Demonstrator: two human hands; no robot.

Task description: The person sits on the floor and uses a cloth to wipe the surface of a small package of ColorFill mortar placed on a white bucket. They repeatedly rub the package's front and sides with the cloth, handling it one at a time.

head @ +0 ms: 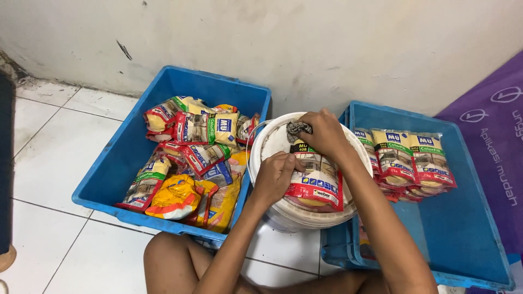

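Over the white bucket [283,215] between two blue crates, the left hand [277,175] pinned a packet [317,182] flat on the lid, long axis running far to near. Right hand [325,133], clamped on a grey rag [297,129], sat at the packet's far end.

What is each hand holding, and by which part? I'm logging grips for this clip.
The left hand grips the pouch lying on the white bucket by its left edge. The right hand presses a bunched cloth onto the pouch's top end.
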